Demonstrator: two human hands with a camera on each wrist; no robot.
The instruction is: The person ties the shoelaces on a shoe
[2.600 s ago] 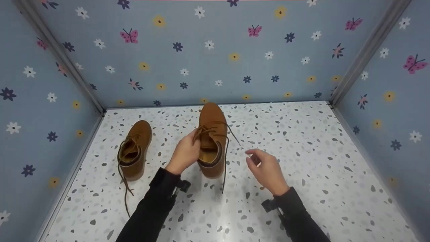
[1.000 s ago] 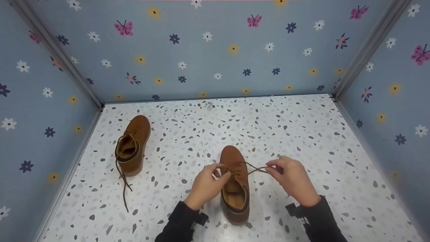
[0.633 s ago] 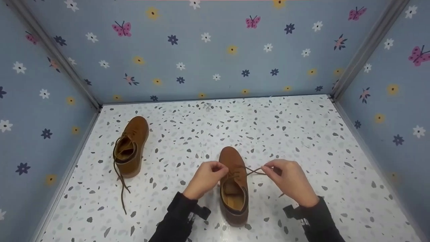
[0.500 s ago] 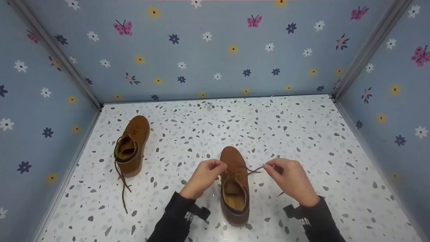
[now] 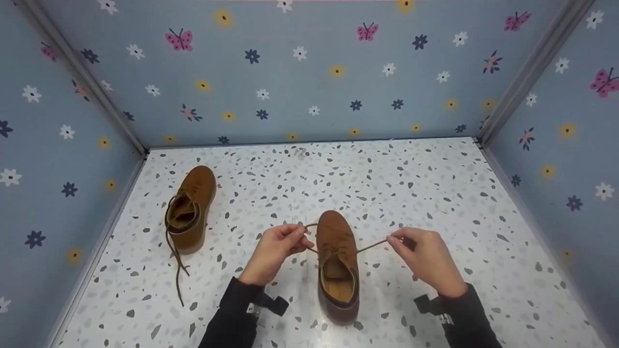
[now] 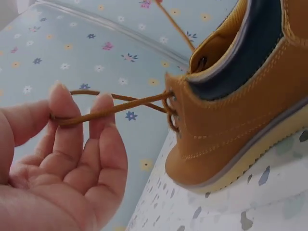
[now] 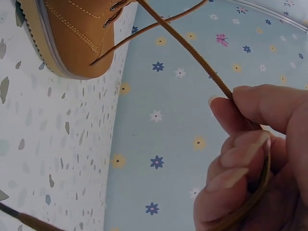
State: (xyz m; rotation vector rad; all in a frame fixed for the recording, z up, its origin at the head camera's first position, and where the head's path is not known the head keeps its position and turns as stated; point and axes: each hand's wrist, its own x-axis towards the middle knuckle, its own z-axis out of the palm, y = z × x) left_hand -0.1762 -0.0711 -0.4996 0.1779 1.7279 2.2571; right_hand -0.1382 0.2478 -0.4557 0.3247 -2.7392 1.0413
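Observation:
A tan lace-up boot stands on the speckled surface between both hands, toe pointing away. My left hand pinches one brown shoelace between thumb and index finger, left of the boot. In the left wrist view that shoelace runs from the eyelets across the fingertips, and a second strand lies behind it. On the other side, my right hand pinches the other lace end, drawn out straight from the boot. Its tail curves down through the curled right fingers in the right wrist view.
The matching tan boot stands at the left, its loose laces trailing toward the front. Blue flowered panels enclose the speckled white surface at the back and both sides.
The boot came nearer and to the right, then stayed put. The left hand, earlier over the boot's laces, has moved left with a lace. The right hand's lace now stretches straighter.

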